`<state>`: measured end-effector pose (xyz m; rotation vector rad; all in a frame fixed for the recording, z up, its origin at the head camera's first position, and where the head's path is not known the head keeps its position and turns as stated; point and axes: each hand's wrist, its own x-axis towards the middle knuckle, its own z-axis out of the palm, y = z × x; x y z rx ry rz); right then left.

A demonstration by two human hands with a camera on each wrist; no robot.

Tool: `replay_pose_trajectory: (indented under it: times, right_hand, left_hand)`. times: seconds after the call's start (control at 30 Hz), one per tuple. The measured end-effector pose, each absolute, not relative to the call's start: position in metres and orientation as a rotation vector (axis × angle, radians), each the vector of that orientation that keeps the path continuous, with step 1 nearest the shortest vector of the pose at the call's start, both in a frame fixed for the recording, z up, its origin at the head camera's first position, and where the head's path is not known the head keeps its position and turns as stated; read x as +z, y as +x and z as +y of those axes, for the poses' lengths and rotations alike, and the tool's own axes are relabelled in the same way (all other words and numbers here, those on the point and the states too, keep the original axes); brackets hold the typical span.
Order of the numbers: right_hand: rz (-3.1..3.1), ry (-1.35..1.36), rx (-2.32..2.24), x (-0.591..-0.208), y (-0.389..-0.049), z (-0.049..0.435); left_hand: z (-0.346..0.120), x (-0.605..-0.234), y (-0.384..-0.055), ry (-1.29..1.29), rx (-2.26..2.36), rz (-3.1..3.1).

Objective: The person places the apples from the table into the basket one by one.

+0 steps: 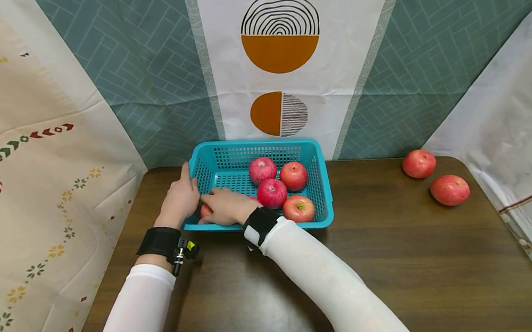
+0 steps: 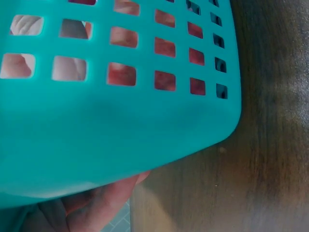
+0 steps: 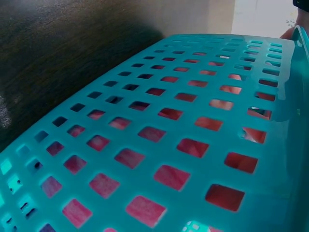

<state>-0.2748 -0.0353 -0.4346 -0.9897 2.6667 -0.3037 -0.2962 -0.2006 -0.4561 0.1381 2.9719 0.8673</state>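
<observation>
A turquoise plastic basket (image 1: 264, 143) with lattice sides stands on the table and holds several red apples. My left hand (image 1: 180, 198) grips its left rim; in the left wrist view, fingers (image 2: 104, 208) show along the rim. My right hand (image 1: 229, 207) reaches inside the front left corner, fingers curled over an apple (image 1: 205, 210) that is mostly hidden. Through the holes in the left wrist view, fingers overlap a red apple (image 2: 121, 75). Several apples (image 1: 272, 193) cluster in the basket's right half, one partly behind my right wrist. The basket's perforated wall (image 3: 145, 116) fills the right wrist view.
Two more red fruits, one (image 1: 418, 163) behind the other (image 1: 450, 191), lie near the far right corner of the brown wooden table (image 1: 400, 260). A patterned cloth (image 1: 158, 91) hangs behind the basket, with pale cloths (image 1: 34, 209) at both sides.
</observation>
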Motion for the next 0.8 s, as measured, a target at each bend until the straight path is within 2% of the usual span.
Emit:
replay_pose_trajectory:
  times: [0.8]
  right_hand:
    - [2.649,-1.022,-0.285,-0.4276,-0.2733,-0.0326]
  left_hand:
    - [-0.1969,-0.4516,-0.2945,0.118,0.852,2.98]
